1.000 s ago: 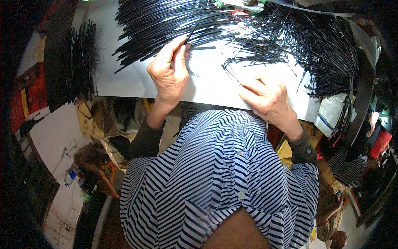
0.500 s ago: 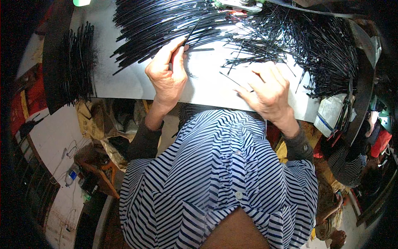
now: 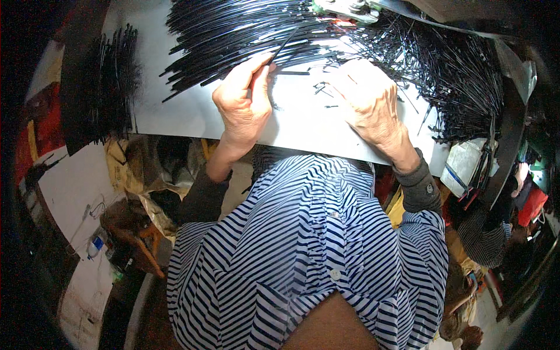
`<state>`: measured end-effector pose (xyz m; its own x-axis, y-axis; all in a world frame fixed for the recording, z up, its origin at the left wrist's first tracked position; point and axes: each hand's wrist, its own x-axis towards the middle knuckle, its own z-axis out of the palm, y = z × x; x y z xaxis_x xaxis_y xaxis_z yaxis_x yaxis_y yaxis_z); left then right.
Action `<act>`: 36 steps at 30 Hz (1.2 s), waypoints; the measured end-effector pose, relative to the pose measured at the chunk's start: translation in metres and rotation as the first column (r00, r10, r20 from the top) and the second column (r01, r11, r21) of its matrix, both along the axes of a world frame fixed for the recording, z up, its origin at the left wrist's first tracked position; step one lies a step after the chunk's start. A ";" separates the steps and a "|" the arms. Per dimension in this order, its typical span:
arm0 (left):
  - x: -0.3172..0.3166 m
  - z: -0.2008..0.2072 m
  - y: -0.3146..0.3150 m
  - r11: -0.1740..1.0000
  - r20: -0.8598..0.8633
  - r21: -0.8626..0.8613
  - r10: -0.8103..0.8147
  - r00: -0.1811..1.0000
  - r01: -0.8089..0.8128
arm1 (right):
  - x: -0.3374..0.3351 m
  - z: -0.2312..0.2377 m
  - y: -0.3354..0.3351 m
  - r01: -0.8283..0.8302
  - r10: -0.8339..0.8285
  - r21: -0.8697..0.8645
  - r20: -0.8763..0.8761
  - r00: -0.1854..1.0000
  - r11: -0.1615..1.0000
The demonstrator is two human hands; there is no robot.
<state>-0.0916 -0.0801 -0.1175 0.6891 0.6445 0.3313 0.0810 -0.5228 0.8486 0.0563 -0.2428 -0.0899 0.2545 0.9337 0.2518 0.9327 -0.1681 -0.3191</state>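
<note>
My left hand (image 3: pixel 242 108) is closed above the white tabletop (image 3: pixel 186 119), pinching a thin black rod (image 3: pixel 284 45) between thumb and fingers. The rod slants up and to the right, over a wide layer of long black rods (image 3: pixel 227 38) lying side by side. Fingers bent and held together, my right hand (image 3: pixel 373 108) is at the near edge of a tangled heap of thinner black stems (image 3: pixel 449 70). Strong glare and the back of that hand hide whatever its fingertips hold. A few short dark pieces (image 3: pixel 321 87) lie beside its thumb.
Another bunch of black rods (image 3: pixel 114 87) lies at the table's left end. A metal device (image 3: pixel 350 9) stands at the far edge. A pale box (image 3: pixel 464 166) sits by the right corner. Yellowish sacks (image 3: pixel 125 169) and a wooden stool (image 3: pixel 137 233) are below, left.
My right hand has moved up and away from me to the heap; the thin stem by its fingers no longer shows. The left hand still pinches its rod, barely shifted in the picture.
</note>
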 end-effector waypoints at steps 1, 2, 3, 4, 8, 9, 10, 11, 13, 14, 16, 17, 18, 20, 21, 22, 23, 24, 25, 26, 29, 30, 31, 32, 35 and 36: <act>0.000 -0.005 0.001 1.000 0.028 0.011 0.007 1.000 -0.007 | 0.000 -0.001 0.001 0.013 -0.013 0.016 -0.031 0.999 1.000; -0.001 -0.005 0.001 1.000 0.027 0.015 0.015 1.000 -0.015 | 0.000 -0.002 0.003 0.028 -0.026 0.031 -0.062 0.998 0.999; 0.000 -0.003 0.000 0.999 0.031 0.020 0.032 0.999 -0.032 | 0.000 -0.001 0.003 0.028 -0.026 0.030 -0.059 0.998 0.999; 0.001 -0.003 -0.001 0.999 0.035 0.024 0.048 0.998 -0.048 | 0.000 0.000 0.004 0.029 -0.020 0.094 -0.101 0.995 0.995; 0.001 0.003 -0.002 0.998 0.039 -0.053 0.031 0.999 -0.029 | 0.004 0.001 0.004 0.057 -0.003 0.281 -0.188 0.982 0.958; 0.000 0.001 -0.003 0.997 0.077 -0.071 0.048 0.996 -0.042 | 0.005 0.001 0.006 0.052 0.017 0.342 -0.197 0.980 0.938; -0.001 0.001 -0.003 0.994 0.115 -0.091 0.064 0.991 -0.053 | 0.002 0.007 0.003 0.055 0.015 0.343 -0.196 0.980 0.938; -0.004 0.002 -0.003 0.994 0.101 -0.094 0.064 0.993 -0.054 | -0.004 0.018 -0.002 0.177 -0.052 0.327 -0.358 0.932 0.928; -0.008 0.001 -0.004 0.994 0.099 -0.096 0.058 0.993 -0.049 | -0.013 0.024 -0.020 0.309 -0.071 0.311 -0.591 0.804 0.899; -0.008 0.003 -0.004 0.994 0.093 -0.100 0.050 0.994 -0.040 | -0.019 0.024 -0.034 0.395 -0.112 0.234 -0.724 0.681 0.888; -0.005 0.003 -0.006 0.994 0.095 -0.100 0.042 0.995 -0.033 | -0.023 0.008 -0.063 0.371 -0.181 0.042 -0.818 0.546 0.928; -0.004 0.004 -0.006 0.995 0.097 -0.098 0.040 0.995 -0.030 | -0.024 0.008 -0.069 0.336 -0.227 -0.007 -0.752 0.619 0.942; -0.005 0.004 -0.004 0.995 0.095 -0.092 0.040 0.995 -0.031 | -0.023 0.010 -0.069 0.342 -0.228 -0.005 -0.753 0.617 0.940; -0.008 0.007 -0.004 0.996 0.069 -0.092 0.011 0.998 -0.004 | -0.021 0.018 -0.070 0.159 -0.124 0.026 -0.506 0.854 0.987; -0.007 0.008 -0.005 0.994 0.088 -0.110 0.013 0.996 -0.003 | -0.019 0.010 -0.065 0.124 -0.052 0.157 -0.399 0.916 0.980; -0.006 0.010 -0.006 0.992 0.107 -0.128 0.017 0.994 -0.003 | -0.017 0.010 -0.061 0.133 -0.060 0.160 -0.395 0.917 0.978; -0.008 0.016 -0.007 0.978 0.105 -0.207 0.013 0.994 0.009 | -0.015 0.013 -0.058 0.066 -0.055 0.034 -0.256 0.965 0.997; -0.008 0.022 -0.008 0.979 0.107 -0.202 0.009 0.994 0.013 | -0.013 0.013 -0.055 0.015 -0.026 -0.101 -0.115 0.993 0.995; -0.008 0.027 -0.008 0.948 0.100 -0.311 -0.037 0.994 0.067 | -0.007 0.009 -0.051 0.015 -0.020 -0.062 -0.082 0.996 0.998; -0.007 0.032 -0.008 0.902 0.098 -0.415 -0.083 0.992 0.116 | 0.000 0.007 -0.048 0.017 -0.022 -0.057 -0.079 0.997 0.998; -0.010 0.039 -0.008 0.778 0.039 -0.597 -0.218 0.975 0.198 | 0.014 0.011 -0.035 0.119 -0.121 -0.017 -0.118 0.986 0.993; -0.011 0.042 -0.010 0.756 -0.013 -0.629 -0.240 0.971 0.178 | 0.011 0.012 -0.033 0.103 -0.103 -0.006 -0.117 0.988 0.995; -0.012 0.040 -0.010 0.698 0.015 -0.687 -0.264 0.964 0.202 | 0.006 0.016 -0.033 0.155 -0.164 -0.054 -0.331 0.929 0.986; -0.012 0.037 -0.011 0.634 0.047 -0.740 -0.288 0.957 0.227 | 0.002 0.020 -0.033 0.192 -0.224 -0.115 -0.524 0.822 0.974; 0.008 0.050 -0.018 0.625 -0.046 -0.771 -0.245 0.969 0.122 | -0.010 0.022 -0.029 0.289 -0.266 -0.083 -0.683 0.681 0.954; 0.015 0.050 -0.015 0.619 0.001 -0.765 -0.273 0.962 0.177 | -0.013 0.024 -0.025 0.388 -0.276 -0.045 -0.777 0.566 0.921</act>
<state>-0.0765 -0.0956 -0.0673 0.8460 0.4545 -0.2787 0.1620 0.2789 0.9466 0.0436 -0.2676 -0.0661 0.6892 0.7199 -0.0815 0.2307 -0.3247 -0.9173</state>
